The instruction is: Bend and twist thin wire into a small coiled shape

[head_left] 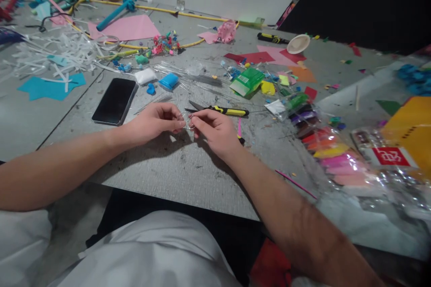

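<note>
In the head view, your left hand [157, 122] and right hand [216, 131] both pinch a thin, pale loop [187, 127] over the tabletop [188, 179], near its front edge. A yellow-and-black tool [232, 111] lies just past your right hand, farther from that edge.

On grey tabletop [208, 188], left of fingers [177, 124]: black phone [114, 101], with white paper strips [50, 51] farther out. Just beyond fingers: yellow-and-black tool [220, 110], then blue packet [169, 81] and white packet [145, 76] slightly leftward. Right of fingers: green packet [248, 81] farther out, magenta stick [296, 184] nearer the front edge.
</note>
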The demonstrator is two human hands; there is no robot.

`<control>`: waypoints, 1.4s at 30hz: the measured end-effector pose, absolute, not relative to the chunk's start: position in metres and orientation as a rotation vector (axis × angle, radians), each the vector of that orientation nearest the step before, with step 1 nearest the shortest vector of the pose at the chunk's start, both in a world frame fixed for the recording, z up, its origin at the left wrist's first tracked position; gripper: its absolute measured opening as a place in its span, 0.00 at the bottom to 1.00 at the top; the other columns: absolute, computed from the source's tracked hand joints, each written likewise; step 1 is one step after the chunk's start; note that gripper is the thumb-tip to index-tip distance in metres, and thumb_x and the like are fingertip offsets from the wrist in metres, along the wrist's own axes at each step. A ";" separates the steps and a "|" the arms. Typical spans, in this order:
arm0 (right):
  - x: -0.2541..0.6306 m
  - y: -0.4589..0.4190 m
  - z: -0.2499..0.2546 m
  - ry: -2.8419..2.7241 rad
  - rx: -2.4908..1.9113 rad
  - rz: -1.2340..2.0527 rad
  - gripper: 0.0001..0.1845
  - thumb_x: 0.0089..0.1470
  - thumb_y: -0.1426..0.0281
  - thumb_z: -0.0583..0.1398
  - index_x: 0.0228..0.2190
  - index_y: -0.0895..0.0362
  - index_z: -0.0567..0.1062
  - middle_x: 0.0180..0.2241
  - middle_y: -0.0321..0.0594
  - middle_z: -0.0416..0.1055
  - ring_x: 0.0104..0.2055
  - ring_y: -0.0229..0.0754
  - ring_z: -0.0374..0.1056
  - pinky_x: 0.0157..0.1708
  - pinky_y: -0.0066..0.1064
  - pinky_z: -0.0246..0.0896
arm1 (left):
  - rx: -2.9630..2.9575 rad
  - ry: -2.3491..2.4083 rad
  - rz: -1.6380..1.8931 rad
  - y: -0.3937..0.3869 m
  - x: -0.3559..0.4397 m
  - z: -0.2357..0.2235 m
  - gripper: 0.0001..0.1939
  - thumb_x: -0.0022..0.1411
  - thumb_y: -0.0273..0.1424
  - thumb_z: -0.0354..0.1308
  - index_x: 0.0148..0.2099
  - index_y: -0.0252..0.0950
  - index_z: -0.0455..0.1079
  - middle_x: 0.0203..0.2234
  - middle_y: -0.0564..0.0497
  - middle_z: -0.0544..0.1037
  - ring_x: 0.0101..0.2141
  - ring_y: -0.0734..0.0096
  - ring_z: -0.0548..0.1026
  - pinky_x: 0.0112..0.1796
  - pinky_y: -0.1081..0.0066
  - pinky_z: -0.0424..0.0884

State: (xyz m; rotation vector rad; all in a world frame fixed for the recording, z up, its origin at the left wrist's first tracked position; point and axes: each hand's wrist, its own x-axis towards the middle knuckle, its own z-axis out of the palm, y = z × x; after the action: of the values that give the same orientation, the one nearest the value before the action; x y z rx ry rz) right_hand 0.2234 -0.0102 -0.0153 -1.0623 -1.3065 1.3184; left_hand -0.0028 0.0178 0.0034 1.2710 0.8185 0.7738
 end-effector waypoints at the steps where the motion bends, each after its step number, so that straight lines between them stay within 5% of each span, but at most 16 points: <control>1: 0.223 -0.010 -0.017 -1.314 -1.081 1.313 0.20 0.57 0.51 0.79 0.37 0.51 0.85 0.31 0.36 0.82 0.26 0.39 0.70 0.28 0.36 0.71 | 1.289 0.827 0.771 0.018 -0.003 0.004 0.16 0.59 0.37 0.84 0.36 0.37 0.80 0.29 0.50 0.84 0.30 0.69 0.80 0.36 0.68 0.78; 11: 0.221 -0.008 -0.023 -1.189 -1.119 1.533 0.26 0.52 0.48 0.82 0.37 0.52 0.81 0.31 0.31 0.78 0.20 0.31 0.63 0.17 0.28 0.56 | 1.450 0.998 0.698 0.018 -0.004 0.008 0.12 0.60 0.37 0.81 0.38 0.36 0.84 0.26 0.49 0.83 0.27 0.70 0.78 0.31 0.70 0.72; 15: 0.222 -0.008 -0.020 -1.110 -1.080 1.621 0.30 0.44 0.50 0.86 0.35 0.53 0.81 0.32 0.30 0.78 0.20 0.30 0.63 0.19 0.28 0.60 | 1.470 1.027 0.693 0.017 -0.005 0.011 0.13 0.57 0.36 0.81 0.38 0.36 0.84 0.25 0.49 0.83 0.26 0.70 0.77 0.29 0.71 0.69; 21: 0.224 -0.008 -0.020 -1.212 -1.129 1.551 0.30 0.54 0.43 0.82 0.36 0.52 0.80 0.29 0.29 0.74 0.20 0.33 0.65 0.17 0.29 0.59 | 1.462 1.006 0.698 0.017 -0.005 0.011 0.13 0.56 0.37 0.81 0.37 0.37 0.84 0.25 0.50 0.83 0.27 0.69 0.78 0.29 0.70 0.69; 30: 0.223 -0.010 -0.015 -1.261 -1.188 1.602 0.33 0.52 0.40 0.82 0.31 0.50 0.75 0.24 0.26 0.66 0.22 0.34 0.61 0.22 0.29 0.55 | 1.581 0.981 0.691 0.018 -0.005 0.012 0.11 0.61 0.35 0.78 0.37 0.36 0.82 0.30 0.49 0.86 0.31 0.67 0.78 0.36 0.66 0.72; 42: 0.233 -0.006 -0.012 -1.305 -1.124 1.699 0.31 0.49 0.41 0.83 0.27 0.52 0.79 0.31 0.35 0.73 0.34 0.40 0.68 0.33 0.32 0.69 | 1.608 0.936 0.709 0.009 -0.003 0.019 0.12 0.62 0.35 0.78 0.36 0.36 0.80 0.32 0.49 0.86 0.33 0.67 0.79 0.38 0.64 0.73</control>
State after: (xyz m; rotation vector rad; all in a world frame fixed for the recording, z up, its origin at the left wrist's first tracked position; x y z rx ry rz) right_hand 0.2327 -0.0060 -0.0122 -1.1241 -1.3051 1.6991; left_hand -0.0025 0.0088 0.0191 1.6082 0.9361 0.7095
